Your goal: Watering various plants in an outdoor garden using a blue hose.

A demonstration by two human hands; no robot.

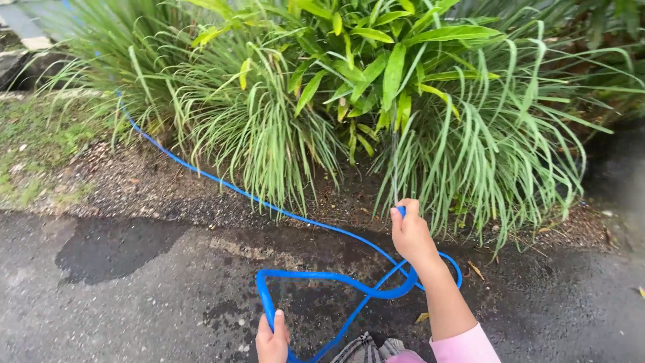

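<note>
Wet pavement [134,302], right hand [411,235] raised, grip clamped on blue hose [322,274] end, left hand [272,339] gripping its loop

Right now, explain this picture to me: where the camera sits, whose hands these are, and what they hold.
There is one picture, taken by a camera worn on a person's head, looking down and forward. So both hands belong to that person. The right hand, on an arm in a pink sleeve, holds up the end of a blue hose, pointed at the leafy green plants; a thin stream of water seems to rise from it. The left hand, low in the picture, grips a loop of the same hose. The hose trails across wet dark pavement and away along the gravelly soil beneath the plants.
</note>
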